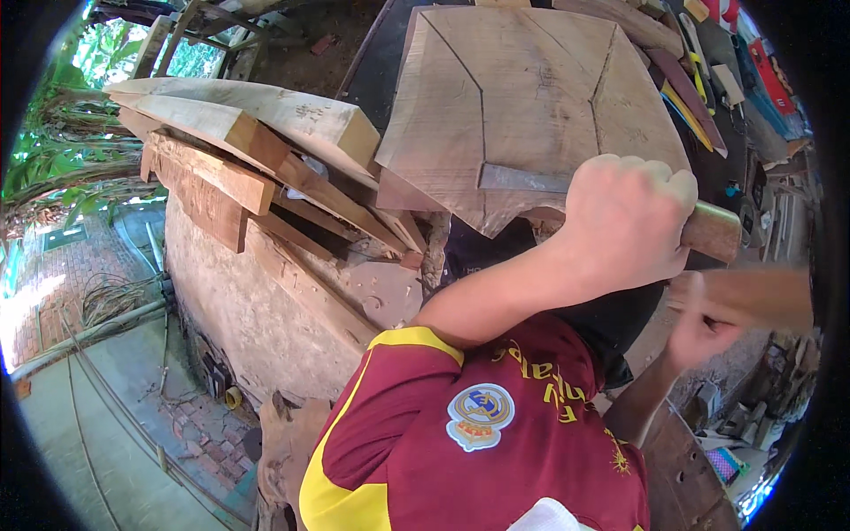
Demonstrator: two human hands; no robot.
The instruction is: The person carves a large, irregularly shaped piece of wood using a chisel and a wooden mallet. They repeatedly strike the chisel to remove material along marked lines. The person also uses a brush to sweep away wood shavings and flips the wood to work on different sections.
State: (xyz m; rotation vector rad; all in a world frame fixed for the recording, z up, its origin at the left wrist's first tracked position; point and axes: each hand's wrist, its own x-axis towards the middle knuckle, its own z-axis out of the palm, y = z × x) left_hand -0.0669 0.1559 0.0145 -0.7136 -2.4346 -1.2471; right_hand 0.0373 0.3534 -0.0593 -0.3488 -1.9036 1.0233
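My left hand (629, 217) is closed round the wooden handle (713, 232) of a chisel, whose wide metal blade (518, 177) lies against the lower edge of a thick wooden blank (482, 80) marked with dark pencilled lines. A curved, rough cut shows in the blank's edge beside the blade. Below the chisel handle, my right hand (695, 332) is closed on a motion-blurred wooden piece (766, 296) that looks like a mallet; its exact shape cannot be made out.
Stacked pale timber offcuts (305, 128) rest left of the blank on a worn pale support (230, 283). A dark bench (699, 168) at right carries hand tools and wood strips. A paved floor (133, 425) with cables and a pipe lies lower left; plants (62, 159) are beyond.
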